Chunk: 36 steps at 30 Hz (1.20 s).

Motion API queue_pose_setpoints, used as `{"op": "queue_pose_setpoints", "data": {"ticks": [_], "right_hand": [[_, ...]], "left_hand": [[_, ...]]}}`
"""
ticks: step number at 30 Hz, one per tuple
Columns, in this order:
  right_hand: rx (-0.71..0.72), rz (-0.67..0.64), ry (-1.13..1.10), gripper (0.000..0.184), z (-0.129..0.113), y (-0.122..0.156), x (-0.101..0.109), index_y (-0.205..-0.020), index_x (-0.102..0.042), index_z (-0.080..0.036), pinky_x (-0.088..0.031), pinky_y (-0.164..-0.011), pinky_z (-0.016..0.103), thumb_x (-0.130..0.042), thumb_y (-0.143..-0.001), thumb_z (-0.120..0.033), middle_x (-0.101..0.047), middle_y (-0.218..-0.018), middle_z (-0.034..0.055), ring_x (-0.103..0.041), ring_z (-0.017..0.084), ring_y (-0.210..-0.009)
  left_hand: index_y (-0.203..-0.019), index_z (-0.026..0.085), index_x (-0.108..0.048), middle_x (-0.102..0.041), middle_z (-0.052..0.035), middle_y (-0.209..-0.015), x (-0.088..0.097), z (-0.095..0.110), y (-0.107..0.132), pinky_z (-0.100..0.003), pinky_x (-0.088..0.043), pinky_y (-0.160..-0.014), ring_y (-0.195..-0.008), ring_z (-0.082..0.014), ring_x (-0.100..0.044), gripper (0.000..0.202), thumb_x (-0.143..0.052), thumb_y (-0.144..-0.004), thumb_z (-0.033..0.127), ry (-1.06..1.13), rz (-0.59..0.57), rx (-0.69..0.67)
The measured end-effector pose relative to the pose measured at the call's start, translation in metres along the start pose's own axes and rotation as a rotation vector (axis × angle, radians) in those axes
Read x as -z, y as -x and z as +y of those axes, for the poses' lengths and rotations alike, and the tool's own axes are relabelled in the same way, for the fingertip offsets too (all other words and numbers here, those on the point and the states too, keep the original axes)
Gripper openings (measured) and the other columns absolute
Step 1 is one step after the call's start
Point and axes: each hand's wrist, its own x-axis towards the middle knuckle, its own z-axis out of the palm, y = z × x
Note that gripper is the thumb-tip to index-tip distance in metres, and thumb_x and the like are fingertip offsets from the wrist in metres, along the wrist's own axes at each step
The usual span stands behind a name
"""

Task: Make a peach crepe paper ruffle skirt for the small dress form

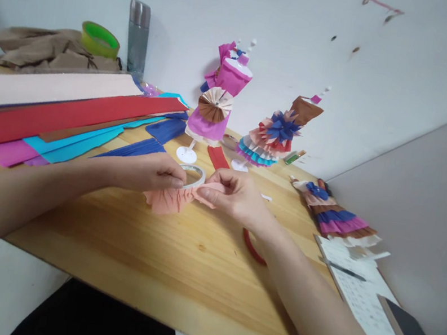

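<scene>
A strip of peach crepe paper [169, 198], gathered into ruffles, hangs between my two hands above the table. My left hand [149, 171] is closed, its thumb and fingers pinching at the strip's upper edge beside a roll of white tape [201, 179]. The roll stands tilted between the hands, against the top of the ruffles. On the other side, my right hand [238, 196] pinches the smoother end of the peach strip between thumb and forefinger. Whether the left fingertips also grip the roll I cannot tell.
Two mini dress forms in paper dresses, one pink [233, 80], one ruffled [278, 131], stand behind. Coloured crepe sheets [82, 112] lie left, near a bottle [137, 38] and green tape [99, 39]. Rightward are a ruffled dress [339, 215], notebook [369, 295], pen [346, 270] and red-handled tool [253, 247].
</scene>
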Motion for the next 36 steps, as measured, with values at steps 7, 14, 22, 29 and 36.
{"op": "queue_pose_setpoints", "data": {"ticks": [7, 14, 22, 29, 36], "right_hand": [[0.113, -0.125, 0.165, 0.031, -0.002, 0.007, -0.002, -0.110, -0.066, -0.020, -0.043, -0.059, 0.024, -0.063, -0.080, -0.023, -0.066, -0.074, -0.0001, -0.058, 0.013, -0.063], [-0.146, -0.428, -0.318, 0.020, 0.003, 0.002, -0.009, -0.078, -0.063, -0.017, -0.030, -0.043, 0.019, -0.065, -0.079, -0.037, -0.053, -0.054, -0.0055, -0.044, 0.007, -0.046], [-0.288, 0.021, -0.678, 0.038, 0.006, -0.009, -0.015, -0.071, -0.059, -0.017, -0.031, -0.040, 0.017, -0.080, -0.059, -0.046, -0.056, -0.057, -0.0053, -0.051, 0.007, -0.045], [-0.268, 0.148, -0.743, 0.041, 0.002, -0.003, -0.032, -0.074, -0.057, -0.018, -0.030, -0.040, 0.019, -0.078, -0.060, -0.051, -0.055, -0.054, -0.0045, -0.047, 0.008, -0.044], [-0.130, 0.176, -0.738, 0.031, 0.006, 0.000, -0.044, -0.075, -0.061, -0.018, -0.035, -0.051, 0.023, -0.075, -0.068, -0.045, -0.059, -0.062, -0.0018, -0.050, 0.011, -0.054]], "left_hand": [[-0.056, 0.017, -0.041, -0.033, 0.0043, -0.054, 0.004, 0.001, 0.003, -0.022, -0.024, -0.047, -0.052, -0.0087, -0.032, 0.032, -0.047, -0.086, 0.028, 0.076, -0.130, -0.028], [-0.073, 0.013, -0.064, -0.059, -0.0004, -0.066, -0.001, -0.002, -0.001, -0.021, -0.038, -0.057, -0.062, -0.0110, -0.050, 0.026, -0.050, -0.086, 0.032, 0.205, 0.129, 0.090], [-0.073, 0.014, -0.058, -0.054, 0.0008, -0.061, 0.012, -0.031, -0.012, -0.021, -0.041, -0.051, -0.051, -0.0083, -0.048, 0.012, -0.050, -0.079, 0.018, 0.655, 0.980, 0.429], [-0.096, 0.012, -0.063, -0.065, -0.0057, -0.086, -0.029, -0.015, -0.008, -0.023, -0.047, -0.059, -0.067, -0.0111, -0.059, 0.024, -0.064, -0.079, 0.029, 0.758, 0.292, 0.305], [-0.082, 0.011, -0.066, -0.061, -0.0014, -0.062, -0.041, -0.004, -0.005, -0.022, -0.044, -0.053, -0.055, -0.0110, -0.056, 0.027, -0.067, -0.076, 0.037, 0.747, 0.436, 0.272]]}}
